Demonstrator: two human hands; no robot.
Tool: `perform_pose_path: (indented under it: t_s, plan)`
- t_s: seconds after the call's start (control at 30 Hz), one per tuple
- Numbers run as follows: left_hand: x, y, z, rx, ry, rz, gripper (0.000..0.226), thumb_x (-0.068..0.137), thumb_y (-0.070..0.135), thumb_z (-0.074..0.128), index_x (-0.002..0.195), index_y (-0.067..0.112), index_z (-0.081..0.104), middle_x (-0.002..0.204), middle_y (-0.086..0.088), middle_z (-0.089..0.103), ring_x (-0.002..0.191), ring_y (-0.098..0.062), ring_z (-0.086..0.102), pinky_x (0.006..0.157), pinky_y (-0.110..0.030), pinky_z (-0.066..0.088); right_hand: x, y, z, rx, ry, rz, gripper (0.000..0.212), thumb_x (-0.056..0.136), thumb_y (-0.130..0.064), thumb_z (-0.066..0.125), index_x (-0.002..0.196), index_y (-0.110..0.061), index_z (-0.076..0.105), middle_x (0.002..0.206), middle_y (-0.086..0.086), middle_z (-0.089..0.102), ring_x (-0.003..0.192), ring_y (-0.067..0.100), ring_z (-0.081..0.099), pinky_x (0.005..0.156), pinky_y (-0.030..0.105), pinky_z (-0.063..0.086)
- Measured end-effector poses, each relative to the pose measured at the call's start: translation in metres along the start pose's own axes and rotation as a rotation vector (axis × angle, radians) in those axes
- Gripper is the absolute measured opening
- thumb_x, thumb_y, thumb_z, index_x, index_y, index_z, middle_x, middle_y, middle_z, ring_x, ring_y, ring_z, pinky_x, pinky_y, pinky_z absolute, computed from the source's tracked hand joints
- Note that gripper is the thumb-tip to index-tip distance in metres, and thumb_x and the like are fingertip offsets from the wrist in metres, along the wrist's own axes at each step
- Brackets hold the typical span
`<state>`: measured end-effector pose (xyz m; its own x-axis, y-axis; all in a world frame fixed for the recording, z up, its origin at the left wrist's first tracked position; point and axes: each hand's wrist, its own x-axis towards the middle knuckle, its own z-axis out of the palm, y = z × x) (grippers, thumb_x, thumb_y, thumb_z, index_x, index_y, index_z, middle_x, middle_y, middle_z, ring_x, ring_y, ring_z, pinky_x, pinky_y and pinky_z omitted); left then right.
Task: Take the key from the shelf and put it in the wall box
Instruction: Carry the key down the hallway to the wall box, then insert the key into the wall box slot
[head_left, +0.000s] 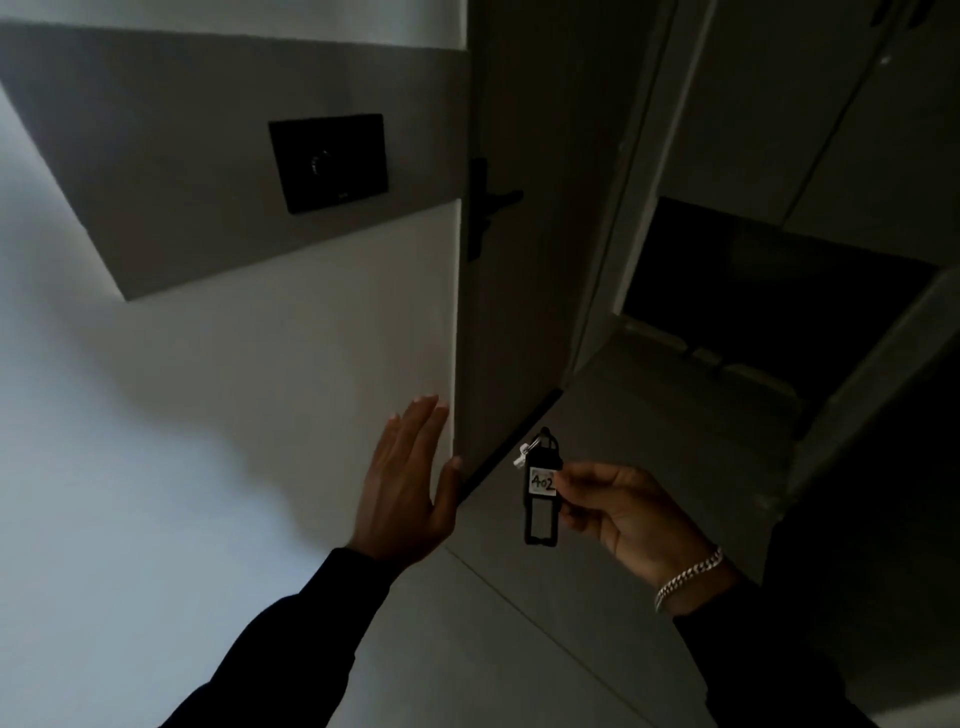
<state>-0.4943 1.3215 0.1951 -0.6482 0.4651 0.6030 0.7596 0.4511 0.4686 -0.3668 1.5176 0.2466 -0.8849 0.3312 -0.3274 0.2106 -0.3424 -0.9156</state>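
Note:
My right hand (626, 514) pinches a black key tag (541, 493) with a white label reading 402; a small metal ring and key piece stick out at its top. The tag hangs upright in front of me, low in the view. My left hand (402, 488) is flat and open, fingers together pointing up, close to the corner of the white wall. A black rectangular wall box (328, 162) with a round mark in its middle sits on a grey band of the wall, well above and left of both hands.
A grey door (524, 291) with a black handle (493, 202) stands open just right of the wall corner. Beyond it a dark doorway (769, 306) opens into an unlit room. Pale floor tiles lie below my hands.

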Motion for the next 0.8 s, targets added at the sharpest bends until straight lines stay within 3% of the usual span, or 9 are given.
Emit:
perform_pose_path:
  t_s: [0.13,0.2,0.3,0.37,0.47,0.53,0.67,0.8]
  plan:
    - [0.067,-0.033,0.006,0.101,0.124,-0.027,0.056,0.097,0.032,0.043,0.142,-0.002,0.046,0.151,-0.022,0.046,0.144,-0.034,0.039,0.119,-0.058,0.032,0.086,-0.042,0.006,-0.226,-0.127,-0.152,0.009,0.065,-0.015,0.078,0.074,-0.016,0.077,0.078,0.008,0.075,0.072,0.018,0.066,0.06,0.021,0.057]
    - [0.096,-0.051,0.007,0.174,0.198,-0.047,0.056,0.097,0.029,0.045,0.142,-0.003,0.045,0.152,-0.023,0.044,0.146,-0.036,0.034,0.12,-0.059,0.029,0.134,-0.064,0.012,-0.415,-0.212,-0.28,0.012,0.074,-0.009,0.077,0.073,-0.021,0.077,0.07,0.0,0.076,0.065,0.01,0.067,0.058,0.02,0.055]
    - [0.14,-0.075,0.004,0.293,0.322,-0.092,0.054,0.096,0.022,0.048,0.142,-0.005,0.044,0.155,-0.024,0.038,0.15,-0.038,0.026,0.123,-0.06,0.02,0.204,-0.109,0.032,-0.658,-0.317,-0.556,0.009,0.075,-0.009,0.077,0.079,-0.017,0.076,0.073,0.004,0.076,0.066,0.011,0.069,0.064,0.028,0.057]
    - [0.172,-0.085,-0.011,0.366,0.421,-0.033,0.053,0.095,0.018,0.048,0.142,-0.005,0.043,0.156,-0.025,0.036,0.151,-0.039,0.024,0.124,-0.059,0.015,0.235,-0.144,0.053,-0.766,-0.361,-0.798,0.008,0.076,-0.013,0.076,0.084,-0.013,0.076,0.08,0.003,0.076,0.074,0.012,0.071,0.07,0.032,0.06]
    - [0.23,-0.1,-0.049,0.578,0.497,0.106,0.055,0.096,0.019,0.046,0.145,-0.003,0.039,0.157,-0.025,0.034,0.152,-0.038,0.022,0.125,-0.057,0.011,0.268,-0.203,0.091,-0.78,-0.424,-1.162,0.01,0.078,-0.016,0.071,0.087,-0.013,0.075,0.081,0.002,0.074,0.076,0.01,0.069,0.069,0.032,0.058]
    - [0.262,-0.11,-0.078,0.743,0.529,0.097,0.058,0.097,0.025,0.042,0.148,-0.001,0.035,0.159,-0.024,0.03,0.153,-0.036,0.019,0.125,-0.056,0.009,0.287,-0.233,0.118,-0.699,-0.429,-1.314,0.01,0.079,-0.017,0.07,0.087,-0.016,0.076,0.08,0.001,0.074,0.076,0.01,0.069,0.07,0.033,0.057]
    - [0.291,-0.13,-0.122,1.066,0.549,0.001,0.062,0.099,0.033,0.034,0.151,0.0,0.029,0.161,-0.024,0.026,0.153,-0.034,0.017,0.124,-0.055,0.007,0.318,-0.264,0.164,-0.396,-0.471,-1.219,0.012,0.079,-0.02,0.07,0.09,-0.019,0.076,0.08,-0.004,0.074,0.078,0.014,0.072,0.078,0.04,0.058]
    - [0.293,-0.144,-0.145,1.303,0.597,-0.029,0.066,0.099,0.039,0.031,0.155,0.005,0.022,0.164,-0.018,0.019,0.155,-0.03,0.01,0.125,-0.053,0.0,0.342,-0.276,0.19,-0.297,-0.48,-1.192,0.014,0.077,-0.022,0.07,0.088,-0.017,0.076,0.077,-0.002,0.075,0.073,0.005,0.07,0.075,0.027,0.055]
